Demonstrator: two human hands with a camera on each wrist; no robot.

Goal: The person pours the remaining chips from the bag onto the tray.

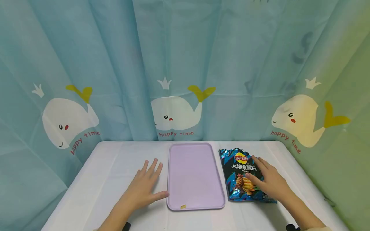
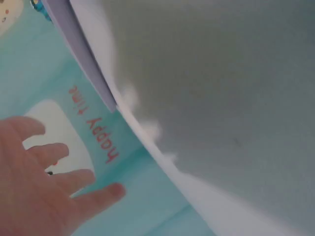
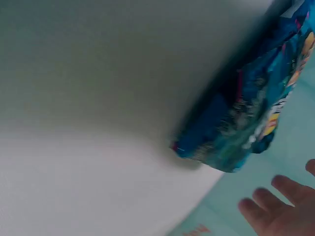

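Your left hand [image 1: 145, 189] nearest: fingers spread wide, holding nothing, thumb tip at the left edge of the purple tray [image 1: 195, 176]; touching or just above, you can't tell. Your right hand [image 1: 270, 183]: fingers extended over the right side of the chip bag [image 1: 238, 173], no grip round it; contact unclear. Bag lies face up on the worktop [image 1: 115, 173], just right of the tray. Expect it light and soft, glossy film likely slippery, contents brittle. Best hold for you: pinch the flat top seam [image 1: 235, 150] or a side edge; don't squeeze the belly. Small yellow bit [image 1: 183, 207] on the tray's near end.
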